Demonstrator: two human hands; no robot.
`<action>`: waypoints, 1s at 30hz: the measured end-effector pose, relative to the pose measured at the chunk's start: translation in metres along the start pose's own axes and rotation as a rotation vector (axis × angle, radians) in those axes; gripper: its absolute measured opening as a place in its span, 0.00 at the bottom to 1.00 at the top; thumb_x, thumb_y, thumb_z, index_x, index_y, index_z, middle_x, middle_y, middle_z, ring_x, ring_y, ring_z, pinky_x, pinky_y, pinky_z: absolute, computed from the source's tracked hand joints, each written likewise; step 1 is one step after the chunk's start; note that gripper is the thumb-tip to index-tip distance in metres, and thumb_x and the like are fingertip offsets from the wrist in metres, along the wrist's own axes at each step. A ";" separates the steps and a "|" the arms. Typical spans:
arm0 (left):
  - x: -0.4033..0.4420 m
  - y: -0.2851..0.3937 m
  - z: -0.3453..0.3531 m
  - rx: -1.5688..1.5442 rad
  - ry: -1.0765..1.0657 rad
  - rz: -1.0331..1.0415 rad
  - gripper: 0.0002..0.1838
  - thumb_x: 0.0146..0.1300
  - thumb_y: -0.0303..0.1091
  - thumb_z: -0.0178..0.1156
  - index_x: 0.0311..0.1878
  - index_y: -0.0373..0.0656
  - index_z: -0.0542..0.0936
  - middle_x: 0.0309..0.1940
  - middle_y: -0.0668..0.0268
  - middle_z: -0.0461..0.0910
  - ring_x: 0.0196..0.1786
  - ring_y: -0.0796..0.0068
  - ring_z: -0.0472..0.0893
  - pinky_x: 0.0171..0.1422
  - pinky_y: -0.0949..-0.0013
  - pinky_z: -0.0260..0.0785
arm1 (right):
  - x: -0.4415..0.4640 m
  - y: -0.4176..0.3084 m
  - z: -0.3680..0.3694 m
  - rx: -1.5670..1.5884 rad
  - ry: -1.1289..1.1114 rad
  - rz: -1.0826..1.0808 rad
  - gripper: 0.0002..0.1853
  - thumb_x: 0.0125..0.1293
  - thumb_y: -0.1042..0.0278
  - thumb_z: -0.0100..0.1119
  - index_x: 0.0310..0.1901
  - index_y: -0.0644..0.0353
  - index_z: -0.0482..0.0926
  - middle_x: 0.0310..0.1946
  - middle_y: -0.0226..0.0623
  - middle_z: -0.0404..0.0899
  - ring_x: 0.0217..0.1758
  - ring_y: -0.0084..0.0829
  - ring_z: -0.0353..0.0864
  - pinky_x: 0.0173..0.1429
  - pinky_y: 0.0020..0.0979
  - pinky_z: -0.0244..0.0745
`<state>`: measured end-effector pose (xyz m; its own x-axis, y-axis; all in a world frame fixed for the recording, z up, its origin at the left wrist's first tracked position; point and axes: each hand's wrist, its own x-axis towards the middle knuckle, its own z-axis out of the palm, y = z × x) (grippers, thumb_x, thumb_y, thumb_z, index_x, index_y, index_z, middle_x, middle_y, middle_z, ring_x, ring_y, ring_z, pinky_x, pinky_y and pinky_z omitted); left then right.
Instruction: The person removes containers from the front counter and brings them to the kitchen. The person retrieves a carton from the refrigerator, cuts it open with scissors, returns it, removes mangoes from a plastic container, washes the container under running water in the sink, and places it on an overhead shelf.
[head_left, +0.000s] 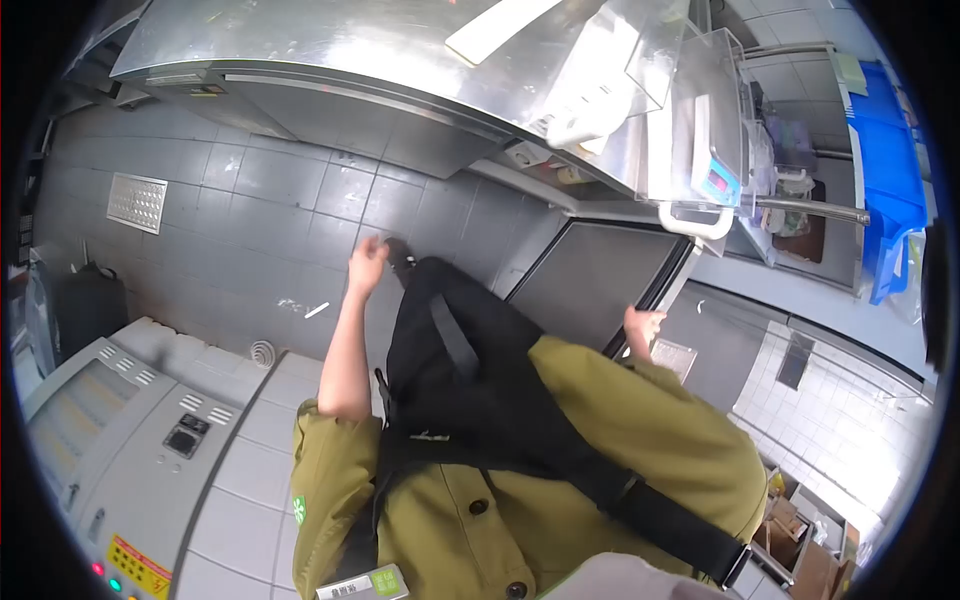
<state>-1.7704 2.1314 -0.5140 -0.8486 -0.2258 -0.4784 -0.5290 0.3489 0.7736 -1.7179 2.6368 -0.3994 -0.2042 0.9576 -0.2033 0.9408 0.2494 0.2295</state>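
Note:
My left hand [367, 266] hangs over the grey tiled floor with its fingers loosely bent and apart, and nothing shows in it. It is nearest to my dark shoe [400, 256]. At my right side, my right hand [643, 326] is closed at the edge of a swung-out, dark-panelled cabinet door [600, 275]; part of the grip is hidden. Above that door, a scale [713, 165] with a lit display sits inside a clear cover at the end of the steel counter [330, 35]. A white handle [696, 222] juts out below the scale.
A grey electrical cabinet [150, 455] stands at the left. Metal floor drains lie in the tiles, including one drain [137, 202] at the far left. A white scrap [317, 310] is on the floor. Blue bins [885, 170] hang at the right, with cardboard boxes [785, 535] lower down.

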 end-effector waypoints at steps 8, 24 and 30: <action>-0.115 -0.161 -0.117 -0.421 0.289 -0.659 0.09 0.53 0.36 0.53 0.30 0.38 0.73 0.16 0.67 0.72 0.18 0.79 0.70 0.21 0.74 0.60 | -0.044 -0.074 -0.006 0.215 0.330 0.096 0.36 0.48 0.54 0.57 0.55 0.65 0.55 0.44 0.48 0.72 0.47 0.45 0.73 0.50 0.41 0.68; 0.118 -0.181 -0.628 -0.282 0.805 -0.220 0.16 0.56 0.32 0.49 0.45 0.33 0.72 0.35 0.58 0.77 0.36 0.67 0.77 0.45 0.66 0.68 | -0.684 -0.447 -0.040 -0.332 -1.112 -1.444 0.18 0.63 0.59 0.44 0.48 0.64 0.68 0.38 0.41 0.75 0.38 0.29 0.77 0.40 0.27 0.72; 0.303 0.051 -0.791 -0.528 0.676 0.444 0.16 0.55 0.30 0.54 0.48 0.36 0.71 0.39 0.60 0.75 0.41 0.73 0.74 0.48 0.73 0.65 | -0.802 -0.525 -0.175 0.399 -1.234 -1.696 0.15 0.65 0.64 0.43 0.49 0.63 0.67 0.37 0.41 0.76 0.38 0.28 0.78 0.40 0.28 0.75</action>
<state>-2.0480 1.3613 -0.2905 -0.6995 -0.7052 0.1156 0.0512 0.1119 0.9924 -2.0956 1.7633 -0.1907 -0.6185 -0.7071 -0.3427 0.1095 0.3543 -0.9287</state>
